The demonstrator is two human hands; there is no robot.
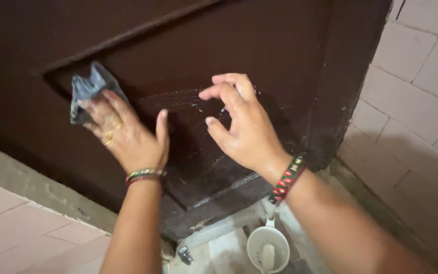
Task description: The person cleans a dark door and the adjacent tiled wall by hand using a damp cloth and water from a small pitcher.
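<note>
My left hand [125,132] presses a crumpled grey-blue cloth [89,89] against a dark brown wooden door [259,40], at the left corner of its recessed panel. The hand looks wet and soapy and wears rings and bangles. My right hand [239,124] hovers at the middle of the panel with fingers spread and curled, fingertips close to or touching the wood and holding nothing. Thin wet, soapy streaks [178,99] run across the panel between the two hands.
A white tiled wall [416,76] stands right of the door frame. Pale pink floor tiles [21,233] lie at lower left. A white plastic mug [268,248] sits on the floor below the door, near a grey concrete sill [26,182].
</note>
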